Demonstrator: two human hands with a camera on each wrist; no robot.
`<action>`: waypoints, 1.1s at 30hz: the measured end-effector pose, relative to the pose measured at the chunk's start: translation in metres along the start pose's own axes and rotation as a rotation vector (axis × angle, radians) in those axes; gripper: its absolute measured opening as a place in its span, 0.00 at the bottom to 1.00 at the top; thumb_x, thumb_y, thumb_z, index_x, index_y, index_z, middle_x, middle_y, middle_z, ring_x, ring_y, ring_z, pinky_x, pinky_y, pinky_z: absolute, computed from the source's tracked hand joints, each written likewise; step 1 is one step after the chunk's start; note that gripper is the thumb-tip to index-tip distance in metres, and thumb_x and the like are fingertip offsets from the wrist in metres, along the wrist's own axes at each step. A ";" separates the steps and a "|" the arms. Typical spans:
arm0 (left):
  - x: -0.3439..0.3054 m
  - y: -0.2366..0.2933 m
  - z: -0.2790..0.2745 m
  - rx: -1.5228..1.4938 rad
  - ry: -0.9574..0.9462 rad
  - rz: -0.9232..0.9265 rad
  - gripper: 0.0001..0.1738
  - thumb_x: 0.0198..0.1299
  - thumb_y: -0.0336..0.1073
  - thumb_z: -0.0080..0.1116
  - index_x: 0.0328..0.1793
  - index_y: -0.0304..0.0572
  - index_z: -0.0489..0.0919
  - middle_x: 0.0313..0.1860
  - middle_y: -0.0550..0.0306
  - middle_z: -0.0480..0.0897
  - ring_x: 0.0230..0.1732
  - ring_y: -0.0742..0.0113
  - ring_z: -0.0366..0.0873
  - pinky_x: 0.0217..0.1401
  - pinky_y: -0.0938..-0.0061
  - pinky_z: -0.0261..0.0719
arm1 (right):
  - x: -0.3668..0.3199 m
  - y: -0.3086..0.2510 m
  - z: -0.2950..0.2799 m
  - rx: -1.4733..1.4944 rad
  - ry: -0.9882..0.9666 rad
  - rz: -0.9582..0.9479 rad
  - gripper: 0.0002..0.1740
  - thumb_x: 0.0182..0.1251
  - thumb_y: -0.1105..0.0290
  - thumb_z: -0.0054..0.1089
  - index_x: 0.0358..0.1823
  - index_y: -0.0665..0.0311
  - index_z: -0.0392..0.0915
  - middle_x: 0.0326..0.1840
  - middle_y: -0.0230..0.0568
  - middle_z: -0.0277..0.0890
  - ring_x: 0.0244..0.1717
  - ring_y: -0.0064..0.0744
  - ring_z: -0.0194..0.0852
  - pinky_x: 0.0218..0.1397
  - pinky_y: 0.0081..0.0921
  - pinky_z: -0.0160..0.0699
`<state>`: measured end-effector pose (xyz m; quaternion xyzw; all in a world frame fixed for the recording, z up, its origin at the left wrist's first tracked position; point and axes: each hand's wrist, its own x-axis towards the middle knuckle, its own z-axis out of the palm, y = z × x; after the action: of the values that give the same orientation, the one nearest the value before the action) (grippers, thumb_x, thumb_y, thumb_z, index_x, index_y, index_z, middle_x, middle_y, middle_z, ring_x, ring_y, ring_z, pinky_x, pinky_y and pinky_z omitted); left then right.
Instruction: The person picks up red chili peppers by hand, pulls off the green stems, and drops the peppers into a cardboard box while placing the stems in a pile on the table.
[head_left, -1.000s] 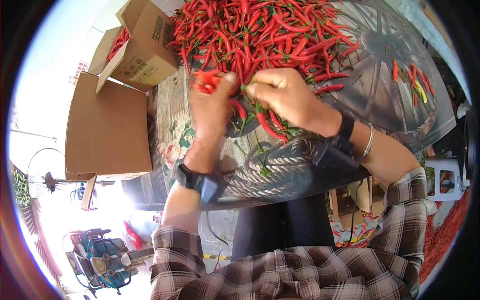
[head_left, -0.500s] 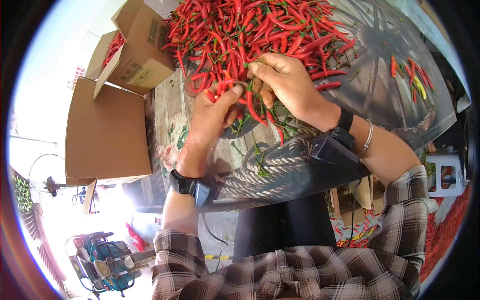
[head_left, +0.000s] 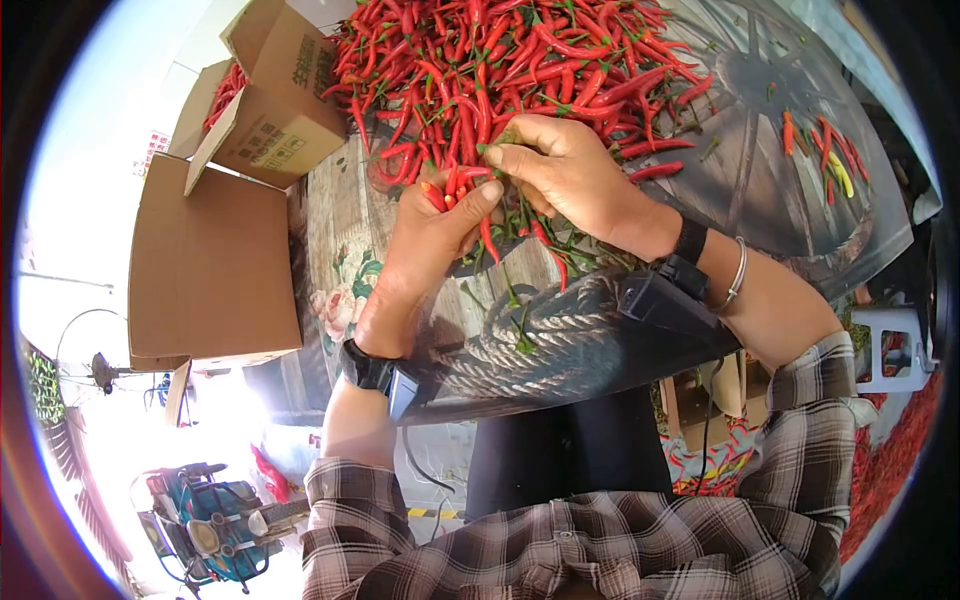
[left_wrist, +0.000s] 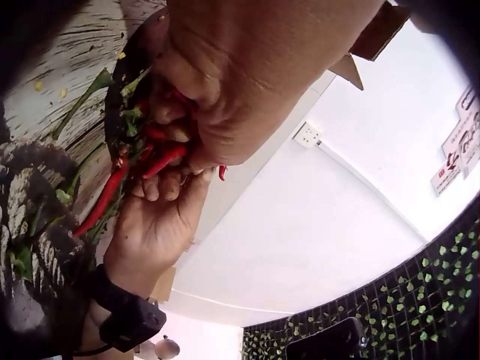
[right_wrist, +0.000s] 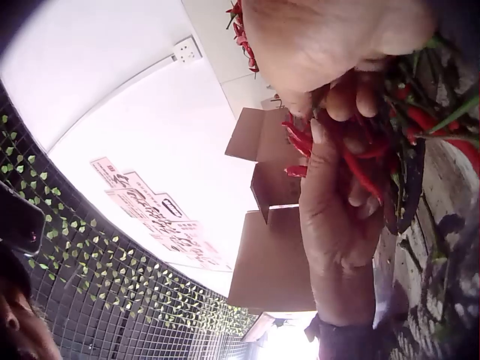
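My left hand [head_left: 418, 240] grips several red chili peppers [head_left: 436, 196], their ends poking out past the thumb and fingers. Close against it, my right hand [head_left: 575, 178] pinches a green chili stem [head_left: 484, 149] between thumb and forefinger. One red chili [left_wrist: 165, 160] shows between the two hands in the left wrist view. From the right side, red tips [right_wrist: 297, 139] stick out beyond the left thumb. A big heap of red chilies [head_left: 500, 70] lies just past both hands. Loose green stems [head_left: 522, 335] and a few chilies lie on the table below them.
A cardboard box [head_left: 285, 130] holding chilies stands at the left back, with a wide flap [head_left: 215, 270] towards me. At the right of the patterned table [head_left: 700, 190] sits a small group of red and yellow chilies [head_left: 842, 180]. A grey plastic stool [head_left: 890, 345] is beyond the table's right edge.
Both hands have drawn nearer the body than a second ago. Over the last half second the left thumb has shifted right, and the chili hanging between the hands has moved left.
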<state>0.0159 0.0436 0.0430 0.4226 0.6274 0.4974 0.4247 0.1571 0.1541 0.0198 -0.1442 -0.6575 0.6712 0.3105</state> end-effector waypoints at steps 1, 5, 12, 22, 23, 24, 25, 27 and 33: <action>-0.002 0.003 0.000 0.017 -0.015 -0.007 0.09 0.61 0.39 0.63 0.36 0.41 0.80 0.18 0.71 0.73 0.16 0.85 0.61 0.17 0.86 0.53 | 0.001 0.000 0.000 -0.083 0.020 -0.040 0.13 0.69 0.65 0.55 0.29 0.66 0.74 0.18 0.27 0.67 0.20 0.14 0.62 0.21 0.21 0.60; -0.008 0.006 0.000 0.056 -0.078 -0.007 0.10 0.60 0.37 0.63 0.40 0.38 0.81 0.22 0.70 0.75 0.21 0.85 0.66 0.22 0.87 0.61 | 0.003 0.001 0.000 -0.201 0.012 -0.132 0.14 0.69 0.63 0.55 0.28 0.65 0.73 0.18 0.26 0.65 0.21 0.13 0.60 0.21 0.21 0.58; -0.011 0.021 -0.009 0.235 0.053 0.085 0.12 0.56 0.29 0.65 0.47 0.34 0.80 0.32 0.66 0.80 0.34 0.83 0.73 0.38 0.85 0.72 | -0.001 -0.008 -0.003 0.397 -0.052 0.262 0.15 0.71 0.58 0.52 0.31 0.60 0.74 0.15 0.21 0.58 0.11 0.11 0.50 0.13 0.17 0.42; -0.002 0.013 -0.028 0.616 -0.103 0.033 0.15 0.49 0.21 0.57 0.46 0.34 0.81 0.30 0.63 0.78 0.31 0.80 0.75 0.36 0.83 0.73 | 0.000 -0.004 0.001 0.117 0.011 0.128 0.10 0.65 0.69 0.56 0.45 0.63 0.79 0.23 0.20 0.68 0.17 0.09 0.54 0.18 0.14 0.51; 0.001 0.005 -0.031 0.706 -0.138 0.197 0.16 0.48 0.21 0.57 0.45 0.35 0.81 0.30 0.62 0.78 0.31 0.79 0.75 0.36 0.83 0.73 | 0.000 -0.004 0.001 0.094 0.006 0.141 0.11 0.66 0.71 0.55 0.48 0.62 0.78 0.22 0.18 0.64 0.16 0.07 0.49 0.17 0.12 0.46; 0.003 0.001 -0.033 0.795 -0.172 0.364 0.16 0.48 0.21 0.58 0.45 0.35 0.82 0.30 0.61 0.78 0.30 0.78 0.76 0.36 0.82 0.73 | 0.000 -0.005 0.002 0.094 0.005 0.140 0.11 0.66 0.71 0.55 0.48 0.62 0.78 0.22 0.18 0.64 0.16 0.07 0.49 0.17 0.12 0.46; 0.005 -0.002 -0.036 0.796 -0.171 0.365 0.16 0.48 0.21 0.58 0.45 0.35 0.82 0.30 0.61 0.78 0.30 0.78 0.76 0.36 0.82 0.73 | 0.000 -0.005 0.002 0.110 0.006 0.165 0.10 0.66 0.71 0.55 0.46 0.62 0.78 0.22 0.18 0.64 0.16 0.07 0.50 0.17 0.12 0.46; 0.006 -0.004 -0.039 0.813 -0.179 0.339 0.15 0.51 0.22 0.59 0.47 0.36 0.81 0.33 0.62 0.79 0.32 0.79 0.75 0.37 0.82 0.74 | 0.000 -0.004 0.002 0.127 0.007 0.191 0.09 0.66 0.70 0.55 0.45 0.62 0.78 0.22 0.18 0.64 0.16 0.07 0.50 0.17 0.12 0.46; 0.001 0.011 -0.033 0.436 0.211 0.243 0.16 0.57 0.26 0.62 0.52 0.34 0.77 0.38 0.63 0.81 0.38 0.80 0.75 0.41 0.83 0.74 | 0.001 -0.001 0.003 0.100 0.020 0.145 0.09 0.68 0.65 0.57 0.41 0.63 0.77 0.22 0.20 0.65 0.18 0.08 0.54 0.19 0.12 0.51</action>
<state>-0.0146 0.0377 0.0587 0.5222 0.7051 0.4392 0.1929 0.1552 0.1524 0.0216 -0.1825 -0.6078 0.7224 0.2746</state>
